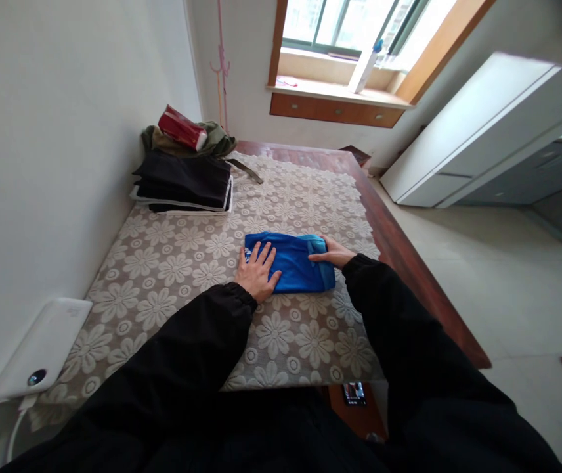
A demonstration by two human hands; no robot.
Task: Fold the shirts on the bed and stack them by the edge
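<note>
A folded blue garment (295, 263) lies on the flower-patterned cloth (172, 269) that covers the wooden table. My left hand (257, 271) rests flat on the garment's left half, fingers spread. My right hand (333, 252) grips the garment's right end, its fingers curled over a fold there. Both arms wear black sleeves.
A stack of dark folded clothes (185, 184) sits at the far left of the table, with an olive garment and a red packet (181, 129) behind it. A white device (39, 348) with a cable lies near left. The table's bare wooden edge (409, 263) runs along the right.
</note>
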